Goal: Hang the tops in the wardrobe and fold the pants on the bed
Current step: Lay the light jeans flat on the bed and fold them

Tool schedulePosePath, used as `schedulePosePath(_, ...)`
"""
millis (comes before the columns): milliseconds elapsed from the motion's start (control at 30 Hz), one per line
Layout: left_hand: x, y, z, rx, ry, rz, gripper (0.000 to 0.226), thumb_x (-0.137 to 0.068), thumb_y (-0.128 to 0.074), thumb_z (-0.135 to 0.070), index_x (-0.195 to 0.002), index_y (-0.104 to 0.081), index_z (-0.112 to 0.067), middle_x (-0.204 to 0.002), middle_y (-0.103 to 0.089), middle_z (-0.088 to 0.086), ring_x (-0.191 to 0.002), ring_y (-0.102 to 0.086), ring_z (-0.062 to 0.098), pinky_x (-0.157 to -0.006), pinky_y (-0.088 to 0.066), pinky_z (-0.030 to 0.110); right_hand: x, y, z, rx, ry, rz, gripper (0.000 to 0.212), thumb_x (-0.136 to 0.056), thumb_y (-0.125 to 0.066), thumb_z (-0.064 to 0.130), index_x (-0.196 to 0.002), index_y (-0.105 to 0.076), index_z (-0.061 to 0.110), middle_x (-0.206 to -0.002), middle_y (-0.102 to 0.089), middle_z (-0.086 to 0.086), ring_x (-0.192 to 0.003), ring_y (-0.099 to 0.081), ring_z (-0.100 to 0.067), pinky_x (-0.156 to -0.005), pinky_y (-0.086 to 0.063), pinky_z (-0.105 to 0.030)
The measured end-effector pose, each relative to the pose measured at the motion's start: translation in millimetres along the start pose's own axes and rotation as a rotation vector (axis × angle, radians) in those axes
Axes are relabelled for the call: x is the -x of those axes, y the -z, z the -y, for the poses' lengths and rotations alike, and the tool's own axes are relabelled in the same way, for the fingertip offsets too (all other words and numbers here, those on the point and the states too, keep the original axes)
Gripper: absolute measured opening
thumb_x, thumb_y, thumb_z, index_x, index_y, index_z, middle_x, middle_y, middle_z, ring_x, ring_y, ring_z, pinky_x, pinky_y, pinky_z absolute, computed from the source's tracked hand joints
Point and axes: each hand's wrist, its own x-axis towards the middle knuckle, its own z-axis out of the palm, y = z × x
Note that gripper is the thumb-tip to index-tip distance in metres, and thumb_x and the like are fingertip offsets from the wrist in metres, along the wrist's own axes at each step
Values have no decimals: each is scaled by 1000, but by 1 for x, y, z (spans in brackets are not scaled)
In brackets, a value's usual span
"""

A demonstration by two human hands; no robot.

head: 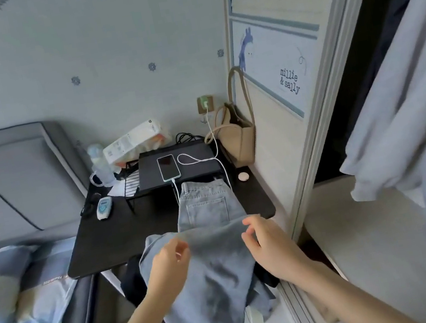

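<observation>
While your left hand (170, 257) and right hand (262, 238) each pinch the fold edge, the light-blue denim pants (207, 247) drape half over the black counter (122, 234), ready for doubling.

Both bare forearms are reaching up into view from the bottom edge, the left from about 7 o'clock and the right from about 5 o'clock, converging toward the centre. The left hand (171, 260) is sitting just below and left of centre, back of the hand facing the camera, wrist bent slightly inward, fingers curling toward 2 o'clock and pinching closed. The right hand (265, 240) is sitting at roughly the same height, toward 3 o'clock of the left, its thumb and fingers pointing toward 10 o'clock and also pinching together. The two hands are apart, palms turning partly toward each other, elbows out of frame.
</observation>
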Motion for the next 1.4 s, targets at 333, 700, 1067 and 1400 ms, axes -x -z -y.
schedulePosePath(333,-58,13,63,-285,-11,-41,33,-97,-53,-31,-128,-54,-19,-131,-48,5,-120,-41,31,-100,-37,37,-81,-56,-5,307,-188,200,41,-102,-31,40,-125,-51,13,-129,-46,-6,-115,-47,-28,-93,-38,-33)
schedulePosePath(700,-116,18,47,62,344,73,44,-81,-77,-29,-118,-58,-14,-87,-65,-10,-94,-61,17,-74,-40,24,-151,-73,-57,177,-802,250,54,-95,-39,48,-127,-51,6,-129,-55,-15,-121,-46,-37,-101,-39,-40)
schedulePosePath(1067,-105,29,37,641,525,-80,28,-84,-72,-5,-109,-63,-12,-78,-69,5,-83,-65,23,-84,-52,35,-172,-74,-81,-149,-839,271,14,-81,-65,23,-84,-63,10,-94,-64,-10,-87,-61,-27,-77,-49,-33)
schedulePosePath(1400,-113,22,-10,482,341,124,28,-83,-72,1,-102,-71,-19,-79,-73,-7,-68,-67,0,-57,-48,8,-172,-35,-43,-187,-472,73,27,-93,-55,21,-76,-69,4,-69,-63,-1,-76,-60,-24,-71,-46,-35)
